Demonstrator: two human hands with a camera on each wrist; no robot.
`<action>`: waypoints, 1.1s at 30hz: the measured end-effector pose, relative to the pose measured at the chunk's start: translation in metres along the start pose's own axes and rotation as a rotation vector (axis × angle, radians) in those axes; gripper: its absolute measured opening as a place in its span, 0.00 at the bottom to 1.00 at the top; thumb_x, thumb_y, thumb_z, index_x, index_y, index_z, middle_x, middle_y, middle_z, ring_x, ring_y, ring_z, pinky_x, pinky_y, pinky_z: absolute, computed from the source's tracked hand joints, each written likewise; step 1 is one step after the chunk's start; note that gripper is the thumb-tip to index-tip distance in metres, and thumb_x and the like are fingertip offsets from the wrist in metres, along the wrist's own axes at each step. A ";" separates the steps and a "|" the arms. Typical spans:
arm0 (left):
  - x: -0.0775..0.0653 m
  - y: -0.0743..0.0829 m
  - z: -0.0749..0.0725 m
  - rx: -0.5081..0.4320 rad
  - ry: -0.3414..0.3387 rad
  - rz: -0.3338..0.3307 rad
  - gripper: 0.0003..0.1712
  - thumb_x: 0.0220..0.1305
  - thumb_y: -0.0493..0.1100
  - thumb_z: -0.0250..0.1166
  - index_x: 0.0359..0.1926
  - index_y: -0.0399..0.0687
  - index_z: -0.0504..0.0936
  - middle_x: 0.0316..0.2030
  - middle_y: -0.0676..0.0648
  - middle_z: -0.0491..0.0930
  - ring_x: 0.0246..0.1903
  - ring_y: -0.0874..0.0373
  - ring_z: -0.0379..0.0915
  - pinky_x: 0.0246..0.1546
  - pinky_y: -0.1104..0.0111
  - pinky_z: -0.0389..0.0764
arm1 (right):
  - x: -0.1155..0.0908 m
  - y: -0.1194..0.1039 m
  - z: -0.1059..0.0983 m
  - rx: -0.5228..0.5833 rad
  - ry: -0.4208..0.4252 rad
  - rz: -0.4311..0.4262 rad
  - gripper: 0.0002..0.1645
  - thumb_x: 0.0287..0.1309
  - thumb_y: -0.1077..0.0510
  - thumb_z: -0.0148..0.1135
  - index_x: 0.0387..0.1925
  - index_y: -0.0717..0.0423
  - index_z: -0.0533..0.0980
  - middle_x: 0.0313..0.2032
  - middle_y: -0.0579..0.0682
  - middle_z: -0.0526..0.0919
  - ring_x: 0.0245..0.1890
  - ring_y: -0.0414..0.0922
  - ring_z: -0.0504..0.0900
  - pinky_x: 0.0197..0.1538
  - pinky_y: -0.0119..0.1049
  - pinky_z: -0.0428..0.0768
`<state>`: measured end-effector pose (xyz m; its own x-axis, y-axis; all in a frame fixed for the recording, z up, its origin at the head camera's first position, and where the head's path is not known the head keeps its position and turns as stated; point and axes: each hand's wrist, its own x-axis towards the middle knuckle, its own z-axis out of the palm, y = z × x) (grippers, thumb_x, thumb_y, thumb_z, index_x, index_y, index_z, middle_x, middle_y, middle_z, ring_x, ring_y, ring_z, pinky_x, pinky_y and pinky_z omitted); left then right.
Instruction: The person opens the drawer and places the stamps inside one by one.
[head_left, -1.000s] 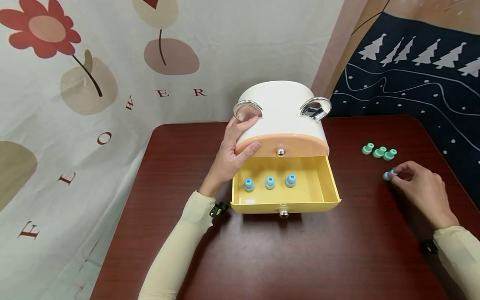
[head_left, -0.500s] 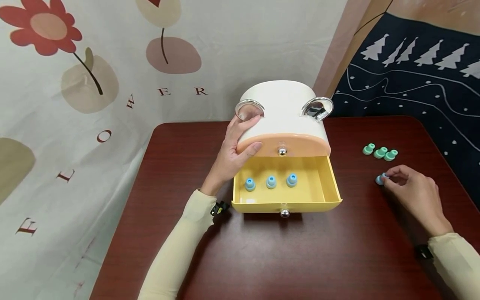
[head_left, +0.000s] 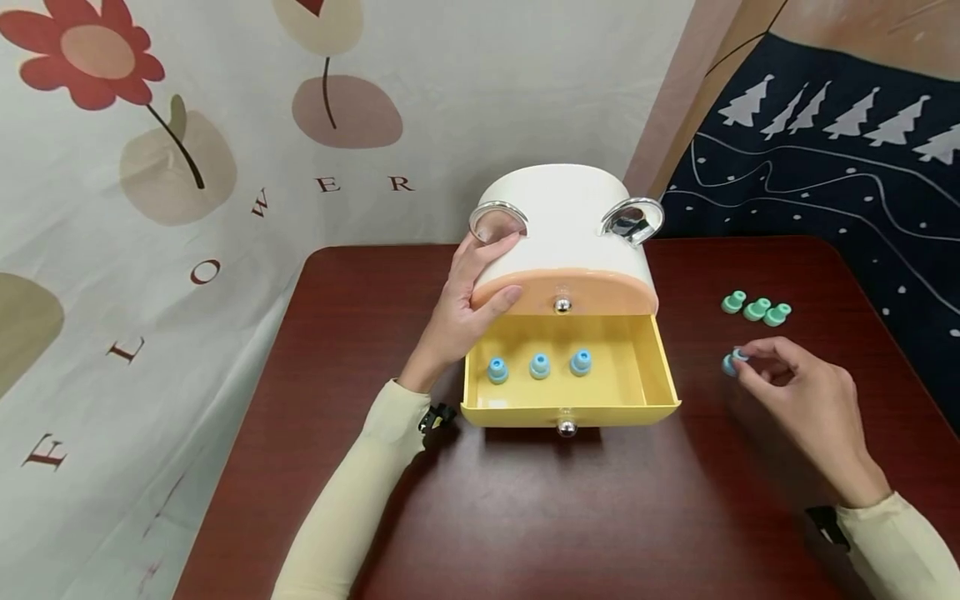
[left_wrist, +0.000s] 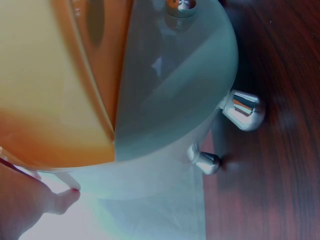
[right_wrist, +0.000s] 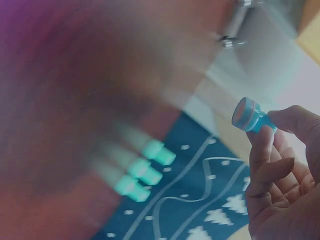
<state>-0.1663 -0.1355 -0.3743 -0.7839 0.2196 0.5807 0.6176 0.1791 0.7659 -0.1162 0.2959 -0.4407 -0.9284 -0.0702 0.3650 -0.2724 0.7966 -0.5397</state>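
Head view, left hand: the left hand (head_left: 459,310) lies at the centre, fingers laid fairly straight along the side of the white box (head_left: 562,221), thumb against its orange front.
Head view, right hand: at the right, the right hand (head_left: 813,400) pinches a blue peg (head_left: 729,364) between thumb and fingertips, the peg tilted.
Head view, yellow drawer: pulled out below centre, the yellow drawer (head_left: 510,416) holds three blue pegs (head_left: 539,367) standing apart in a row; the wrist views do not show them.
Head view, green pegs: three green pegs (head_left: 757,309) lie on the brown table (head_left: 600,517) at the right, just above the right hand.
Left wrist view, metal feet: right of centre, two metal feet (left_wrist: 243,111) show under the box, hidden from the head camera.
Left wrist view, fingers: only part of the left hand shows, lower left, beside the box's pale side; contact there cannot be told.
Right wrist view, pinched peg: right of centre, its wide round end shows clearly, thumb and fingertip closed on the narrow end.
Right wrist view, blur: the green pegs, lower middle, are smeared.
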 end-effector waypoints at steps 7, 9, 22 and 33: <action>-0.003 0.000 0.000 -0.012 -0.006 -0.020 0.33 0.67 0.27 0.68 0.72 0.31 0.74 0.71 0.32 0.73 0.79 0.46 0.50 0.75 0.48 0.57 | -0.003 -0.035 -0.003 0.067 0.100 -0.089 0.18 0.54 0.67 0.83 0.47 0.54 0.89 0.28 0.48 0.86 0.28 0.22 0.72 0.33 0.17 0.67; -0.003 0.000 0.001 -0.013 -0.007 -0.023 0.33 0.67 0.28 0.68 0.73 0.32 0.73 0.71 0.32 0.73 0.79 0.46 0.49 0.75 0.47 0.57 | -0.004 -0.043 -0.004 0.085 0.118 -0.099 0.19 0.54 0.68 0.83 0.47 0.54 0.89 0.27 0.46 0.84 0.28 0.24 0.71 0.32 0.18 0.66; 0.000 -0.001 0.000 -0.010 -0.003 -0.005 0.33 0.68 0.27 0.68 0.72 0.31 0.73 0.71 0.32 0.73 0.79 0.46 0.49 0.75 0.48 0.57 | 0.005 -0.093 -0.012 0.257 0.183 -0.172 0.18 0.54 0.75 0.79 0.47 0.62 0.89 0.43 0.52 0.93 0.27 0.29 0.75 0.32 0.18 0.70; -0.001 -0.005 0.000 -0.009 -0.001 -0.003 0.34 0.67 0.27 0.69 0.72 0.31 0.73 0.70 0.32 0.74 0.79 0.46 0.50 0.75 0.49 0.57 | 0.014 -0.126 -0.009 0.331 0.154 -0.228 0.22 0.49 0.78 0.79 0.48 0.65 0.88 0.45 0.59 0.92 0.22 0.31 0.69 0.28 0.22 0.68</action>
<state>-0.1691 -0.1362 -0.3787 -0.7859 0.2198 0.5779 0.6143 0.1714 0.7702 -0.0929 0.2001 -0.3612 -0.7932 -0.1123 0.5986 -0.5562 0.5337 -0.6370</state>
